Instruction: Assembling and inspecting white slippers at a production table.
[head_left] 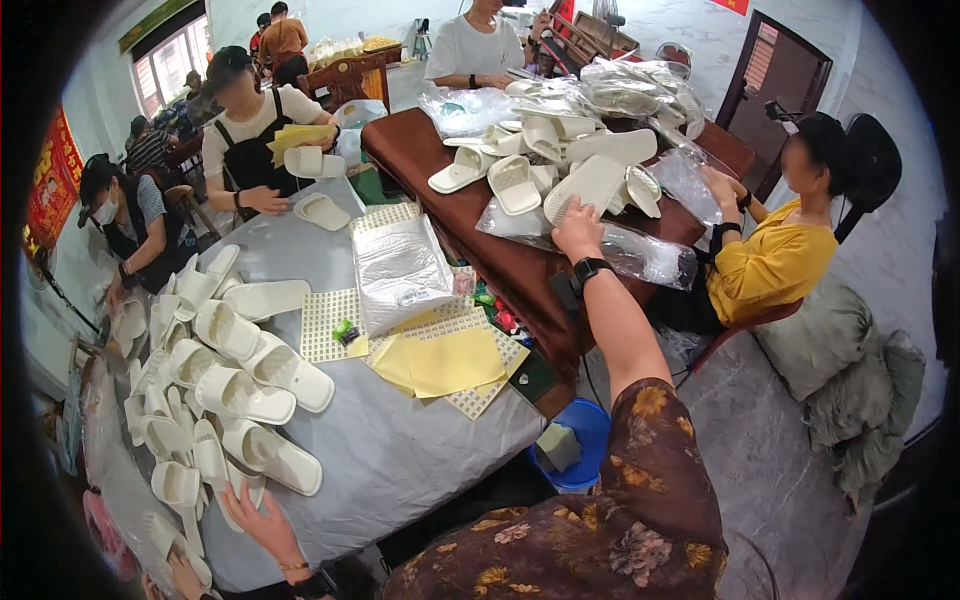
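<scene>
At the edge of a slipper pile on the brown table, my right hand [578,230] is closed on the near end of a cream slipper [590,185], its ridged surface facing up. My thumb is hidden. Down at the lower left, my left hand [258,522], fingers spread, touches a cream slipper [240,478] at the near side of another pile [225,370] on the grey-covered table [400,470]. Beside it, another person's hand [186,575] reaches toward a slipper [168,540], mostly cut off by the lower edge.
Yellow paper sheets [455,362], sticker sheets [328,325] and a silvery package [400,270] lie between the piles. Clear plastic bags [640,255] border the right pile. A blue bucket [585,440] stands below. Co-workers sit around the tables; one holds a slipper [312,162].
</scene>
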